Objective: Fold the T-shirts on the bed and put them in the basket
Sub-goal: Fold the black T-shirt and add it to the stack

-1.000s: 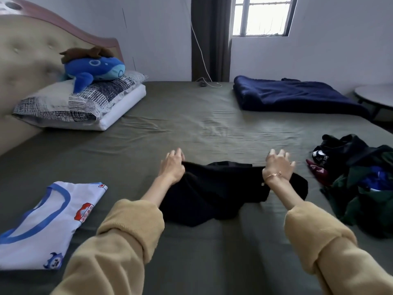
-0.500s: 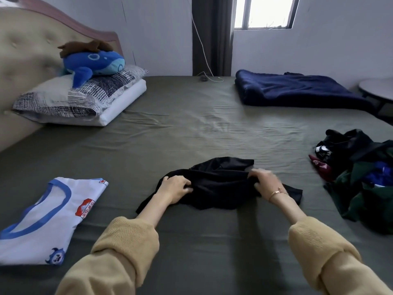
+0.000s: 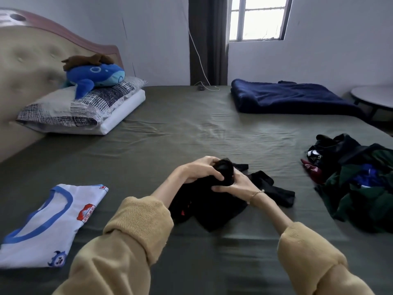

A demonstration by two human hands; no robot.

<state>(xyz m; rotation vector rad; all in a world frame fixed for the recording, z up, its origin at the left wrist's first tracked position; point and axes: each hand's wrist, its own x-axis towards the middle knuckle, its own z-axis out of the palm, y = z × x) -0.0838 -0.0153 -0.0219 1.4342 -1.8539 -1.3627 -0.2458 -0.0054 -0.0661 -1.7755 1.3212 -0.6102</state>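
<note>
The bed (image 3: 191,128) carried a clothes pile (image 3: 361,184) at my right and a folded white T-shirt (image 3: 49,226) at my left; between them my left hand (image 3: 200,170) and right hand (image 3: 236,186) gripped the bunched black T-shirt (image 3: 212,201), fingers (image 3: 217,176) curled around it

left grip (image 3: 198,170) curled, right grip (image 3: 235,185) curled

Both hands bunched on black T-shirt (image 3: 214,201) mid-bed (image 3: 191,128): left hand (image 3: 198,170) grips the gathered top from above, right hand (image 3: 236,185) pinches it from the near side. Folded white T-shirt (image 3: 49,226) with blue trim lies flat at left. Clothes pile (image 3: 357,179) at right. Navy blanket (image 3: 291,99) far right, whale plush (image 3: 95,76) on pillows (image 3: 85,109).
</note>
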